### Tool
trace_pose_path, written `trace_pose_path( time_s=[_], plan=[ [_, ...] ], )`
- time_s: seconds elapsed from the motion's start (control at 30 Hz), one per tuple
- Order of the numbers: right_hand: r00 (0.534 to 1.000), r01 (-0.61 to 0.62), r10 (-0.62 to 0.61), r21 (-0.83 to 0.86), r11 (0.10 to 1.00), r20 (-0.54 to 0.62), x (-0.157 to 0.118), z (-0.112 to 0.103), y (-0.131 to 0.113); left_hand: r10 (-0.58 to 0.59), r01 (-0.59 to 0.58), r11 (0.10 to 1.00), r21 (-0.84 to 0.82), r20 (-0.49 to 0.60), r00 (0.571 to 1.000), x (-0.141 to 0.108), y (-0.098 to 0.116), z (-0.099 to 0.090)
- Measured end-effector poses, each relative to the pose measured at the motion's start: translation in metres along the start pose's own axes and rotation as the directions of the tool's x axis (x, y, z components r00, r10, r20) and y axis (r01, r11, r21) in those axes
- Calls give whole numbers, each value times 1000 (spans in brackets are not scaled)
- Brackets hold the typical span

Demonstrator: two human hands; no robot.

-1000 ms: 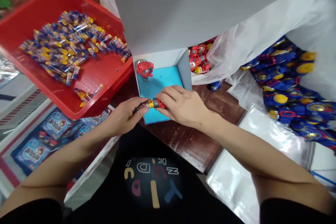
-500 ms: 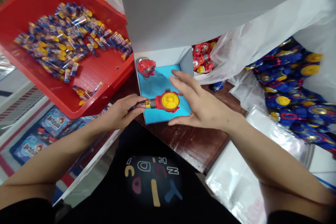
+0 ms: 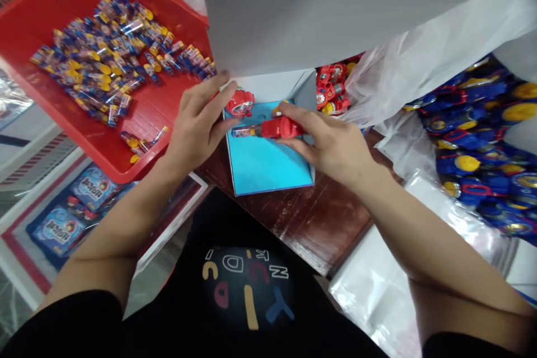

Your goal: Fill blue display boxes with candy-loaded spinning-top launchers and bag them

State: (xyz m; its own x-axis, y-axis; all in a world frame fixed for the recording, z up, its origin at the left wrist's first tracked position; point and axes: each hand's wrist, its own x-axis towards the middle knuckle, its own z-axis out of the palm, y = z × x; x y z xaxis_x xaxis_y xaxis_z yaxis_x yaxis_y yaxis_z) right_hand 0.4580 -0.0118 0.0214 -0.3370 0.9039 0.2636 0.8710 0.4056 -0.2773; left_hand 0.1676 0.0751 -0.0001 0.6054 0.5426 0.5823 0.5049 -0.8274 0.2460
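A shallow box with a bright blue inside (image 3: 272, 170) lies in front of me. My right hand (image 3: 331, 137) grips a red plastic toy (image 3: 282, 127) over the box, turned so its red side faces up. A small clear tube with blue and yellow parts (image 3: 243, 131) sticks out of this toy to the left. At the box's back left corner sits a second red toy with a silvery round front (image 3: 241, 103). My left hand (image 3: 201, 114) is beside that toy, fingers apart, thumb and forefinger near its left side; whether they touch it is unclear.
On the left stands a red bin (image 3: 142, 109) with many small tubes. A tall grey panel (image 3: 335, 5) rises behind the box. Red toys (image 3: 331, 86) and blue toys (image 3: 474, 140) lie in plastic bags on the right. Clear plastic bags (image 3: 377, 285) lie front right.
My left hand has let go of the tube and moved up to the second toy. My right hand has closed on the first toy, turned it over and moved it back.
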Motion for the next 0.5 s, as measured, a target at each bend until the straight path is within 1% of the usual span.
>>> trace_pose_path(
  time_s=[0.07,0.13,0.2,0.27,0.33,0.37,0.43,0.47,0.5],
  plan=[
    [993,39,-21,-149,988,117,16,-4,2,-23,23,999,29,2,1000,15,-14,16],
    [969,119,-62,-234,965,239,29,-11,-3,-71,71,997,-9,28,997,21,-22,32],
    [945,197,-119,-239,951,305,39,-18,-13,-120,121,991,-59,21,993,21,-25,43],
    [928,244,-164,-212,946,336,50,-19,-26,-121,120,988,-101,0,993,19,-22,46],
    [910,271,-181,-206,940,372,63,-12,-39,-111,111,984,-140,7,994,18,-14,37],
    [896,290,-187,-211,933,403,69,-7,-43,-110,110,982,-152,8,994,18,-9,28],
    [871,322,-196,-221,921,450,78,0,-48,-136,132,983,-126,-26,990,14,-5,0],
    [868,319,-192,-218,922,457,78,-1,-47,-162,157,985,-75,-71,984,10,-7,-19],
    [879,294,-177,-210,933,442,76,-4,-43,-196,197,980,-1,-112,974,5,-14,-38]
  ],
)
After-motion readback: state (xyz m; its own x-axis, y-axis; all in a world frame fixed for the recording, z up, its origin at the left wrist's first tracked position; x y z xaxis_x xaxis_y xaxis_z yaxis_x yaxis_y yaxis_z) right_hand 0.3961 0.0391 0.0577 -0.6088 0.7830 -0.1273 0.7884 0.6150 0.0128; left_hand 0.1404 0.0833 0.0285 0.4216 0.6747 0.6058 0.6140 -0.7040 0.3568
